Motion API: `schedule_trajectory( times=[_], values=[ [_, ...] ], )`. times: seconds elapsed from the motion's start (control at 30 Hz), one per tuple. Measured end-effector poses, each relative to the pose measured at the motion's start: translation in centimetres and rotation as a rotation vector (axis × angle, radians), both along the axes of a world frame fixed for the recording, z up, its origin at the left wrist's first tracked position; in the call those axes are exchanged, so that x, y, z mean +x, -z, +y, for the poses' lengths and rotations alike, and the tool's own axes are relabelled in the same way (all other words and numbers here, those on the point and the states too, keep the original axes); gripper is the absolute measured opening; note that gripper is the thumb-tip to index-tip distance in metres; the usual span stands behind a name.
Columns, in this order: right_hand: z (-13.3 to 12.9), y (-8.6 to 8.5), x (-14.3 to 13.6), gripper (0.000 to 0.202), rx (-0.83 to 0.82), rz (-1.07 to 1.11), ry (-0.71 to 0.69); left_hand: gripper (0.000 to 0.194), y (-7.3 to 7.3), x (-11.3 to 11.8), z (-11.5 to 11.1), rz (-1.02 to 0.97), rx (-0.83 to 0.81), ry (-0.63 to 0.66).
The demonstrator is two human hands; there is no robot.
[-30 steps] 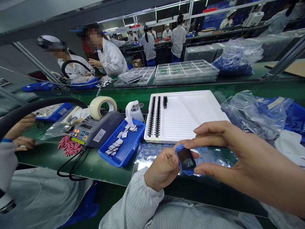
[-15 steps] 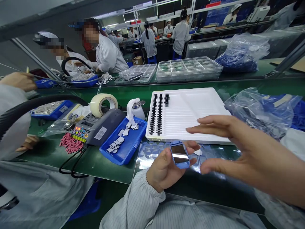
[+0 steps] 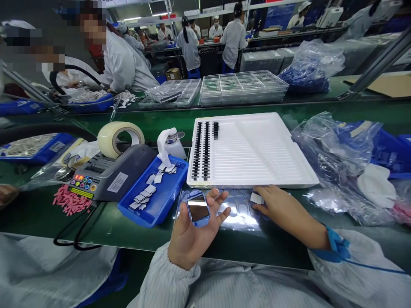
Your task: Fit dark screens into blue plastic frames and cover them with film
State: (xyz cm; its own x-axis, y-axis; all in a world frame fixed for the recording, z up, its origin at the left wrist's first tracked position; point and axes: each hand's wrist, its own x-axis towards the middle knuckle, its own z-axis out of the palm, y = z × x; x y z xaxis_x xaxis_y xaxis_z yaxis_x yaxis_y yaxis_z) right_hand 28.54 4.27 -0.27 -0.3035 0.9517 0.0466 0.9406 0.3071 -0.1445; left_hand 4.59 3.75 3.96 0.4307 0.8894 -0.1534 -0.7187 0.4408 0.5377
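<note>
My left hand (image 3: 194, 231) grips a small blue-framed part (image 3: 198, 208) with a dark, shiny face, between thumb and fingers, other fingers spread. Farther right, my right hand (image 3: 282, 209) is at a small white square piece (image 3: 256, 198), its fingertips at the piece's right side; whether they pinch it is unclear. Under and between both hands lies a clear plastic sheet (image 3: 237, 209) with rounded shapes. Just beyond them is a white ribbed tray (image 3: 257, 149) with rows of black parts (image 3: 196, 149) at its left.
Left of the tray are a blue bin (image 3: 154, 214) of white pieces, a tape dispenser (image 3: 112, 175), a tape roll (image 3: 105, 139), a white bottle (image 3: 176, 147) and pink pieces (image 3: 71, 200). Plastic bags (image 3: 340, 149) lie right. Clear trays (image 3: 240, 87) stand behind; other people work beyond.
My right hand has come down from above the tray's front edge to the white piece on the sheet. My left hand still holds the blue-framed part. The view has shifted, moving the table's things left.
</note>
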Motion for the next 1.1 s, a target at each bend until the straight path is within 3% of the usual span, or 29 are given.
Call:
schedule_trajectory(
  times=[0.27,0.43,0.57,0.7,0.8,0.93,1.1],
  values=[
    [0.1,0.3,-1.1,0.02,0.065,-0.045,0.03,0.039,0.8,0.5,0.0,-0.012,0.006,0.008],
    [-0.5,0.1,-1.2,0.033,0.062,0.033,0.003,0.036,0.8,0.6,0.0,0.002,-0.054,-0.006],
    [-1.1,-2.6,-1.0,0.045,0.001,0.202,-0.155,0.039,0.6,0.9,0.1,0.08,-0.075,0.044],
    [-0.7,-6.9,-0.7,0.043,0.003,0.577,-0.343,0.033,0.8,1.8,0.3,0.124,-0.219,0.108],
    [0.0,-9.4,-0.6,0.037,0.026,0.716,-0.42,0.025,0.8,2.5,0.3,0.112,-0.286,0.142],
    [0.6,-11.0,-0.9,0.034,-0.018,0.807,-0.491,0.025,0.5,2.9,0.1,0.089,-0.285,0.166],
    [0.7,-11.4,-1.4,0.03,-0.073,0.93,-0.523,0.026,0.1,3.0,-0.1,0.042,-0.262,0.18]
  ],
)
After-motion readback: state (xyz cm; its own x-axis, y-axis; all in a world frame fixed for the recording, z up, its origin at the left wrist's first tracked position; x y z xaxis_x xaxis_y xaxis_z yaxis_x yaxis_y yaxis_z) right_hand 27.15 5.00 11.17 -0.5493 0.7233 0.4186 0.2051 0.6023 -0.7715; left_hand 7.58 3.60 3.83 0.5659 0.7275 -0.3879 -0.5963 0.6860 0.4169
